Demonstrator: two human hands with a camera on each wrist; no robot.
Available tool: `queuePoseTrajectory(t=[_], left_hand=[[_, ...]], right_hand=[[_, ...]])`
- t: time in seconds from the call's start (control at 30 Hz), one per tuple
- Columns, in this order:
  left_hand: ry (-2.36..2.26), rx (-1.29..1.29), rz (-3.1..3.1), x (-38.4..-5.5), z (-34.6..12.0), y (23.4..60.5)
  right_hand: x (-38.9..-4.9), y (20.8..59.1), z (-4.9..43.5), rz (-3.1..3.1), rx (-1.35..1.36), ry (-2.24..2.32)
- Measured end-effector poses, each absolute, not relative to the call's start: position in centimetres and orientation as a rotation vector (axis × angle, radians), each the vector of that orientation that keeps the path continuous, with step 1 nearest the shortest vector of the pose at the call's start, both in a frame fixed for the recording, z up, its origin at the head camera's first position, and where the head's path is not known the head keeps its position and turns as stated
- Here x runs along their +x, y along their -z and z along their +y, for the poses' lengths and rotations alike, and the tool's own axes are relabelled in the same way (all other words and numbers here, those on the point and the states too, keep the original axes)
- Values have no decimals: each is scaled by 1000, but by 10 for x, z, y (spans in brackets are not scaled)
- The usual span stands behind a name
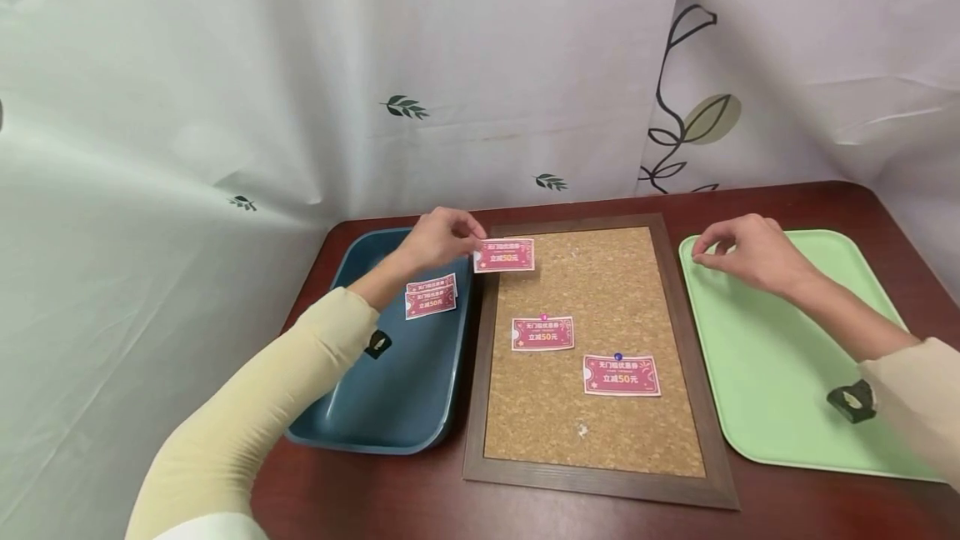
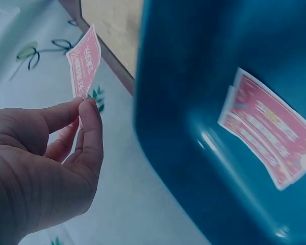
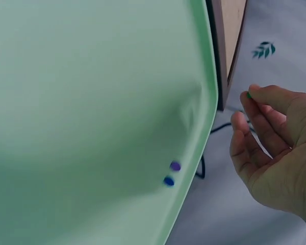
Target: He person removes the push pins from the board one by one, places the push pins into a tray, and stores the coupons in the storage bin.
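My left hand [image 1: 444,238] pinches one end of a pink coupon [image 1: 510,256] between thumb and fingertips, over the upper left corner of the corkboard [image 1: 600,290]. In the left wrist view this coupon stands out slightly curved from the fingertips. Between thumb and forefinger, my right hand [image 1: 753,252] holds a small green push pin [image 3: 249,95], mostly hidden by the fingertips. That hand is above the left rim of the green tray [image 1: 787,340]. Two coupons are fixed to the cork, one by a pink push pin [image 1: 543,317], the other by a blue push pin [image 1: 618,357].
A deep blue bin [image 1: 375,423] stands left of the board, with overlapping coupons [image 1: 431,302] lying inside. On the green tray lie a purple pin [image 3: 175,166] and a blue pin [image 3: 169,181]. A patterned cloth [image 1: 480,65] hangs behind the dark red table [image 1: 360,490].
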State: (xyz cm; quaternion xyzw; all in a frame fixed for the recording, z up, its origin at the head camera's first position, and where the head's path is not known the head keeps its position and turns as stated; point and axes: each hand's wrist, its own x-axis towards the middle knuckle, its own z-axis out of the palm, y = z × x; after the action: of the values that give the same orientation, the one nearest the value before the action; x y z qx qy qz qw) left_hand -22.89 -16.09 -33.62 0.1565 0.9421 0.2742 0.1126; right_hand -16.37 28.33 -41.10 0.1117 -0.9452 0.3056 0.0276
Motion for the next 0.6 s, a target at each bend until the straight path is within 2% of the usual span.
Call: queuePoseTrajectory(t=[0.6], left_hand=[[-861, 269, 2762, -225, -229, 352]], right_hand=[[-142, 428, 338, -2859, 265, -823]])
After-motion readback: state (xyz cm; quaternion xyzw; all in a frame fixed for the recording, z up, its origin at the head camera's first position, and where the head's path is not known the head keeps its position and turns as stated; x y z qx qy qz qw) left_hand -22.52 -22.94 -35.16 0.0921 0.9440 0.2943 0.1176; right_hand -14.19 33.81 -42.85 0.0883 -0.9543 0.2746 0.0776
